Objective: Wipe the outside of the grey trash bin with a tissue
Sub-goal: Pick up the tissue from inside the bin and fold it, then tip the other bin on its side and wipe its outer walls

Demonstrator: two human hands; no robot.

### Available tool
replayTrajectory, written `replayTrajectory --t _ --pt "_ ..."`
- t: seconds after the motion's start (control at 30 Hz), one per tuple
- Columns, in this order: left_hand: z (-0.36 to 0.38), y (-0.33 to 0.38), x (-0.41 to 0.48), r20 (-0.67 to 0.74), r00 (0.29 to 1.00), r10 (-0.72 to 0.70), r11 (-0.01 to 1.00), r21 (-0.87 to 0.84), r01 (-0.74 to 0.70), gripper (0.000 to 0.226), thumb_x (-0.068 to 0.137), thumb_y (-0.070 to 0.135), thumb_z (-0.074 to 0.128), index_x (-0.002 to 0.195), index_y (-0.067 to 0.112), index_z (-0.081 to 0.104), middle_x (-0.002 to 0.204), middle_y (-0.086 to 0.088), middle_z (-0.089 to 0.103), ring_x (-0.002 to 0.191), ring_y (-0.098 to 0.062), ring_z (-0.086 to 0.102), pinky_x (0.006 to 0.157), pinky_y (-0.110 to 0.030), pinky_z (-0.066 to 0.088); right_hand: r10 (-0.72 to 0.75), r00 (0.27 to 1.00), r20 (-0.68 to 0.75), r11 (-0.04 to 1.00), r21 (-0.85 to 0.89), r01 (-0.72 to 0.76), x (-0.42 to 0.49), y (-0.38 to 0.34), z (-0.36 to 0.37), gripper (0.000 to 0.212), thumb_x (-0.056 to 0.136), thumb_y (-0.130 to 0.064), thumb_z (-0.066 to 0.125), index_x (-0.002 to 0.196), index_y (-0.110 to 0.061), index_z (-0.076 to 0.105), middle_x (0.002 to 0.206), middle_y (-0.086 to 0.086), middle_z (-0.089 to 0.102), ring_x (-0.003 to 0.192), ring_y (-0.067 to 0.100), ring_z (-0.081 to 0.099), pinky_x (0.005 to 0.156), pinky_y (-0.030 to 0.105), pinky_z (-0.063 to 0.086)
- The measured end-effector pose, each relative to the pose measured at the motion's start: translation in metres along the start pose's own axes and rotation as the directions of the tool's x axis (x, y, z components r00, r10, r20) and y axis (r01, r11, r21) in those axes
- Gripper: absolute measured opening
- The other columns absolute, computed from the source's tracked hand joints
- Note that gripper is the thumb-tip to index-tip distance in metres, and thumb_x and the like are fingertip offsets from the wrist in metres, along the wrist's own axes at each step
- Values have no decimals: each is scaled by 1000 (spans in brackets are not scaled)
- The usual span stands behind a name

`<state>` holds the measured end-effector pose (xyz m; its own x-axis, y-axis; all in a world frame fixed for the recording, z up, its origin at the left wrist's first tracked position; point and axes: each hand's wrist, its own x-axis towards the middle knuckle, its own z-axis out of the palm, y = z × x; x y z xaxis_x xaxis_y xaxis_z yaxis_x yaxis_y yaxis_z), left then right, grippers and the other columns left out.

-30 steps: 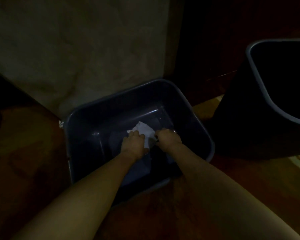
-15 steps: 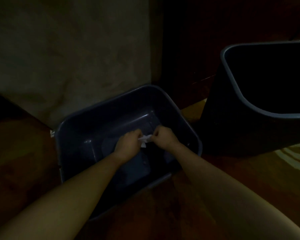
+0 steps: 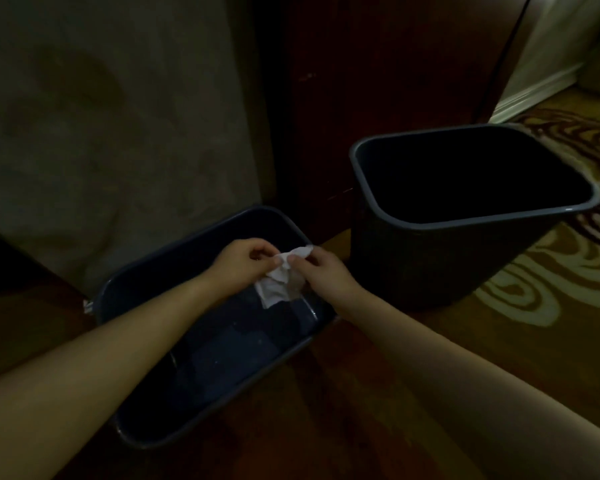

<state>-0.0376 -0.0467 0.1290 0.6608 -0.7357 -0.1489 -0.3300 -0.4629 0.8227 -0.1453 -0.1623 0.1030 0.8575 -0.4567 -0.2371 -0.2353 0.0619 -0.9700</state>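
Over on the left, a pale drape or cloth-covered surface [image 3: 101, 133] hangs down to the dark wooden floor [image 3: 326, 393], and a low grey bin [image 3: 125, 292] sits right against its foot. The room is dim, so I can't make out much inside the bin beyond a dull sheen on its bottom.

Both arms reach out over that open bin. The left hand [image 3: 238, 265] has its fingers pinched together on one edge of a white tissue [image 3: 278, 282]; the right hand [image 3: 321, 268] is pinched on the opposite edge, just beside it. The tissue hangs crumpled between them, above the bin's far right corner. Held by two edges like that, it looks to me as though the person is pulling it open or refolding it to get a usable face, rather than wiping anything yet. Neither hand touches the bin.

Further right stands a taller grey trash bin [image 3: 430, 265], upright, mouth open, well clear of the hands and partly on a patterned carpet [image 3: 551, 289]. Which of the two is meant for wiping I cannot tell; its outer wall faces the person, easy to reach.
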Motion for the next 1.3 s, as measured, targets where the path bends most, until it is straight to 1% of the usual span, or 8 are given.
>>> replayTrajectory --t 0.17,0.3,0.4,0.53,0.77,0.87,1.0,1.3 --pt "30 45 -13 106 994 40 993 105 -51 3 83 17 65 83 16 68 86 -8 69 84 -20 64 77 -37 52 46 999 -11 998 48 -46 -46 -8 -36 17 94 -24 54 98 -10 61 94 7 66 91 20 65 83 37 54" --pt "52 91 -23 107 974 198 904 364 -223 14 87 19 58 94 15 69 93 -4 70 87 -15 62 76 -29 50 122 988 -97 993 8 -122 -76 -3 -79 22 93 -25 55 107 -9 62 98 9 69 89 19 68 70 28 57" --pt "65 138 -30 50 872 487 791 398 -465 18 88 21 56 100 16 68 96 -1 70 85 -10 62 74 -26 50 179 961 -210 983 -11 -185 -97 4 -112 17 93 -27 54 102 -15 62 85 1 68 63 2 68 47 14 49" --pt "99 199 -12 41 693 720 621 409 -669 27 89 25 54 112 17 63 107 -1 68 92 -9 60 76 -20 47 287 894 -343 956 51 -287 -122 17 -146 13 94 -28 51 87 -22 60 78 -1 65 58 6 64 46 17 48" --pt "167 226 50 457 880 127 760 526 -382 40 89 37 52 121 12 56 116 -4 61 99 -16 58 76 -27 41 317 773 -550 944 261 -201 -144 14 -183 25 99 -24 40 94 -12 63 89 10 66 81 18 66 70 32 52" --pt "174 224 55 409 902 139 784 510 -353 29 92 28 50 113 11 60 88 1 58 78 -11 56 68 -26 43 318 720 -617 936 325 -135 -146 7 -189 21 99 -24 39 92 -17 58 97 12 66 88 21 66 74 34 53" --pt "161 234 53 344 923 174 835 446 -324 25 92 26 50 108 10 63 93 -6 61 82 -15 58 66 -26 44 259 664 -701 948 316 -36 -149 -10 -189 24 99 -23 40 103 -11 60 103 18 67 96 28 67 90 46 52" --pt "130 243 39 222 974 50 999 -32 -44 32 91 20 53 115 -1 60 113 -20 65 99 -32 63 83 -38 50 -372 446 -814 928 -346 142 -128 -74 -189 25 100 -30 37 98 -18 59 78 -6 54 65 3 50 52 16 36"
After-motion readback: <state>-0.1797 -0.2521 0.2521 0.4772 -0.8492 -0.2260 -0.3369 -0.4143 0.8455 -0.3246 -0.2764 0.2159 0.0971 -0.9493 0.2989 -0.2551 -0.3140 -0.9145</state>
